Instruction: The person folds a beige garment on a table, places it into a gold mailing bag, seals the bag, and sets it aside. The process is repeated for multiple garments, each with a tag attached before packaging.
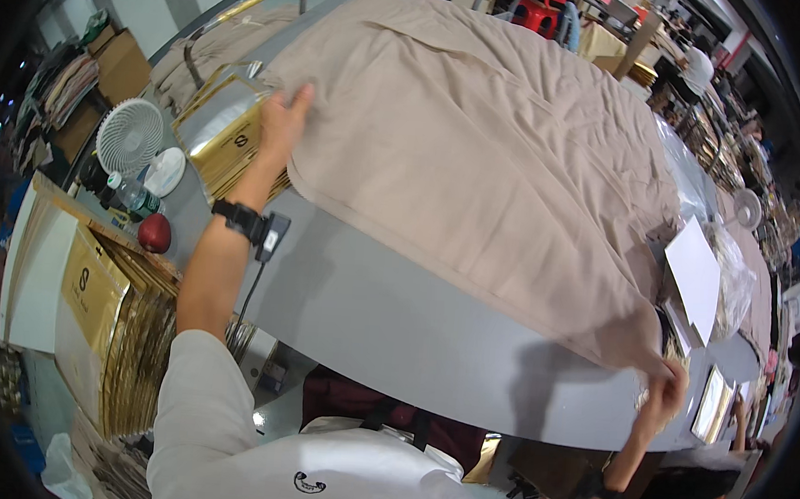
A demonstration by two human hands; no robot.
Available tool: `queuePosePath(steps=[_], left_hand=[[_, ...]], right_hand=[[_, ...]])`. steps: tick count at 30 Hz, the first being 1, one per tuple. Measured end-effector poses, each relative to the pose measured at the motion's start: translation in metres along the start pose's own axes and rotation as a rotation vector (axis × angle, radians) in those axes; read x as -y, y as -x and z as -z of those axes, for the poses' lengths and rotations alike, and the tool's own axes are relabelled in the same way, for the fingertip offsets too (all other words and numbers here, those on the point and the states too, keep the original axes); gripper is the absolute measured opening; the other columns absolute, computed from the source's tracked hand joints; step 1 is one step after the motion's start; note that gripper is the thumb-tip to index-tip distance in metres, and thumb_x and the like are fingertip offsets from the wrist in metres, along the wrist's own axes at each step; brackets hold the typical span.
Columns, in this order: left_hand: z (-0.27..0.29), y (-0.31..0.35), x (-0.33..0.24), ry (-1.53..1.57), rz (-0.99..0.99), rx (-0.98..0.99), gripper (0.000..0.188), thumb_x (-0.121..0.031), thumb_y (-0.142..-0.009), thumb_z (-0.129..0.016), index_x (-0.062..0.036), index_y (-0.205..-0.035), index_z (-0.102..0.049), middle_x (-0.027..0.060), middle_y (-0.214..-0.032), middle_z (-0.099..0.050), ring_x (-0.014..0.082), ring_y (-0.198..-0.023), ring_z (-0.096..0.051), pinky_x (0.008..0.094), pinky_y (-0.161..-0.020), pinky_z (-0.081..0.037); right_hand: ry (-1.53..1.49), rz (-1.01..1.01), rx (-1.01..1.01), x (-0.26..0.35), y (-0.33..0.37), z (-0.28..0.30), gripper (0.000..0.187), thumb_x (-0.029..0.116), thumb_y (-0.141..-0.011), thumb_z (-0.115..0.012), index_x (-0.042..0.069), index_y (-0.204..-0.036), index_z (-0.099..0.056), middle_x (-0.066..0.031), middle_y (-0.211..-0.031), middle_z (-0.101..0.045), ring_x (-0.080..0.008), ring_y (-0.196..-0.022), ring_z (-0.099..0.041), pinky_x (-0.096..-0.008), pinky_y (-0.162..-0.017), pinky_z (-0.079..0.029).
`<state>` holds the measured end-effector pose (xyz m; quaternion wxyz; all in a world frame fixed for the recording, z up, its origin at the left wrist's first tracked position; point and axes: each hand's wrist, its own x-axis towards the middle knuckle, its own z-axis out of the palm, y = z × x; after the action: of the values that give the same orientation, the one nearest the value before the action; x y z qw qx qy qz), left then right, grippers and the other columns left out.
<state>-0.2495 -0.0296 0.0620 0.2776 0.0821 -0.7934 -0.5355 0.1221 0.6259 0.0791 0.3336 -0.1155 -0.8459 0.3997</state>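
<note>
A large beige cloth (461, 170) is spread across the grey table (393, 342), with soft wrinkles toward its far and right parts. At its near right corner, my right hand (664, 393) pinches the edge between closed fingers and draws it out over the table's near side. My left hand (283, 128) is at the cloth's left edge, thumb and fingers apart, beside a stack of gold and clear packaging bags (226, 145). Whether its fingertips press on the cloth is hard to make out. A black band with a small cabled device (271, 236) sits on my left wrist.
Left of the table are a white fan (130, 136), a plastic bottle (135, 194), a dark red round object (154, 232) and a box of gold bags (107, 322). White cards (692, 275) and clear plastic (730, 277) lie at right. People work farther off.
</note>
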Motion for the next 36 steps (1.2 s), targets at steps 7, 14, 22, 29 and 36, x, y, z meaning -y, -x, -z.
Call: queuePosePath(steps=[7,14,22,29,36], left_hand=[[-0.074,0.161,-0.084,0.232,-0.465,0.669,0.025,-0.009,-0.097,-0.071,-0.0031,-0.121,-0.074,0.0171,-0.084,-0.074,0.0173,-0.07,-0.068,0.0335,-0.065,-0.053],[-0.096,0.235,-0.096,0.213,-0.306,0.683,0.031,-0.003,-0.095,-0.068,-0.0064,-0.125,-0.074,0.0166,-0.097,-0.077,0.0313,-0.079,-0.075,0.0343,-0.07,-0.056],[-0.03,0.159,-0.05,-0.381,-0.25,0.356,0.041,0.007,-0.082,-0.063,-0.0088,-0.117,-0.078,0.0176,-0.103,-0.078,0.0335,-0.095,-0.075,0.0385,-0.085,-0.057],[0.114,0.044,-0.115,0.329,-0.329,0.142,0.037,-0.024,-0.102,-0.061,0.0,-0.129,-0.071,0.0032,-0.106,-0.072,0.0142,-0.097,-0.062,0.0322,-0.086,-0.051],[0.183,-0.003,-0.232,0.662,-0.389,-0.081,0.046,-0.019,-0.109,-0.049,0.0104,-0.145,-0.052,0.0238,-0.149,-0.056,0.0311,-0.138,-0.056,0.0435,-0.121,-0.046]], right_hand=[[-0.195,0.241,0.8,0.169,-0.033,-0.192,0.059,-0.006,-0.084,-0.074,0.011,-0.141,-0.066,-0.0117,-0.1,-0.076,-0.0193,-0.078,-0.069,-0.0331,-0.074,-0.056],[-0.144,0.435,0.635,0.177,-0.049,-0.245,0.036,0.007,-0.093,-0.072,0.007,-0.129,-0.069,-0.0151,-0.078,-0.072,-0.0328,-0.069,-0.069,-0.0383,-0.068,-0.055],[-0.558,0.337,-0.428,0.174,-0.078,-0.055,0.022,0.003,-0.107,-0.056,-0.003,-0.126,-0.066,-0.008,-0.11,-0.073,-0.0142,-0.091,-0.068,-0.0242,-0.078,-0.054],[-0.119,0.276,-0.052,0.144,-0.078,0.024,0.038,0.016,-0.105,-0.064,-0.004,-0.137,-0.062,-0.0168,-0.137,-0.067,-0.0205,-0.129,-0.063,-0.031,-0.11,-0.048],[-0.3,0.472,-0.423,0.163,-0.083,0.106,0.031,0.025,-0.102,-0.065,0.0,-0.119,-0.064,-0.0139,-0.112,-0.065,-0.02,-0.107,-0.06,-0.0374,-0.093,-0.049]])
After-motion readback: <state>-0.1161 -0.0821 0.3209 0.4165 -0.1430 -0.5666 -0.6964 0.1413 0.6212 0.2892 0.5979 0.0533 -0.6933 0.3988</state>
